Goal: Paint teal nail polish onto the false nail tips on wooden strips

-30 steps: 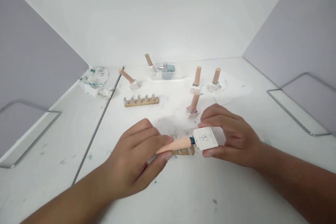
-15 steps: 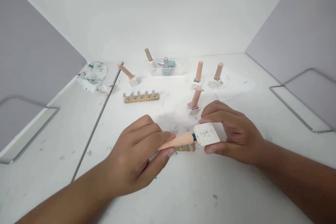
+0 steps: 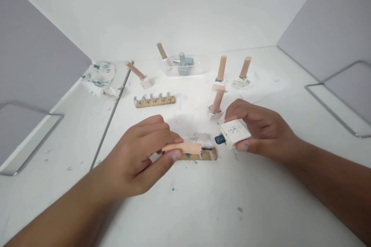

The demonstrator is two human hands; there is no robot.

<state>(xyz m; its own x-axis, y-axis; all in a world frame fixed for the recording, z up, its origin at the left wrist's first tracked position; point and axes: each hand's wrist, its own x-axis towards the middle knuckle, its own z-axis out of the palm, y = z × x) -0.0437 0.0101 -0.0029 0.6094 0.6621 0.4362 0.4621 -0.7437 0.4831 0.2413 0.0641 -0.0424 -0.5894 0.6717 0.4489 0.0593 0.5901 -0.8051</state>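
Pulled apart since a moment ago, the smooth tapered cap sits pinched in the left hand, while the right hand grips the square white bottle, its dark neck exposed, above a wooden strip.

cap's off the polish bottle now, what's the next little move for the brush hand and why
Probably lower the brush tip onto the wooden nail strip just beneath it. The left hand holds the peach cap brush level right over that strip, and the right hand holds the white polish bottle tilted aside, its dark neck open. Teal smears already mark the strip.
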